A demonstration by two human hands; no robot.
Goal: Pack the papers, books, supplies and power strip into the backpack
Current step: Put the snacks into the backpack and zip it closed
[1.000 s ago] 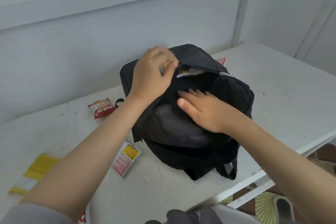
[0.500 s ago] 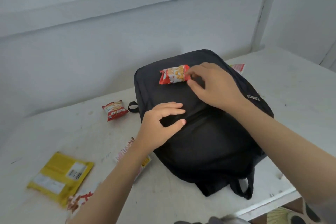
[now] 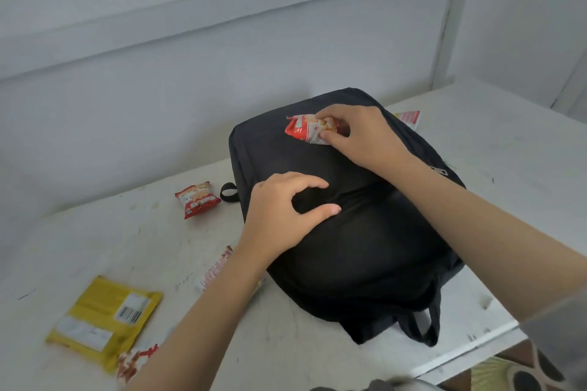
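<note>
Finding 1, placement. The black backpack (image 3: 349,232) lies flat on the white surface (image 3: 508,168), front panel up, with its carry loop (image 3: 228,192) towards the wall and a zip pull (image 3: 440,170) on its right edge. No open compartment is visible from this angle. Judged from the task, the bag lies flat so that both hands can work on it.

Finding 2, right hand (image 3: 365,136). It grasps a red snack packet (image 3: 305,130), pinched between thumb and curled fingers. The packet rests on the upper part of the backpack, probably waiting to go into a pocket.

Finding 3, left hand (image 3: 279,216). It holds nothing. Its fingers are arched and the thumb is spread, and the tips bear on the middle of the panel. This appears to steady the fabric.

Finding 4, items outstanding.
- A second red packet (image 3: 197,200) lies just beside the loop.
- A yellow packet (image 3: 104,320) lies near the front-left.
- A pink-striped packet (image 3: 216,267) lies partly under the left forearm.
- A further packet (image 3: 408,117) shows behind the bag.

No books, papers or power strip are visible.
</note>
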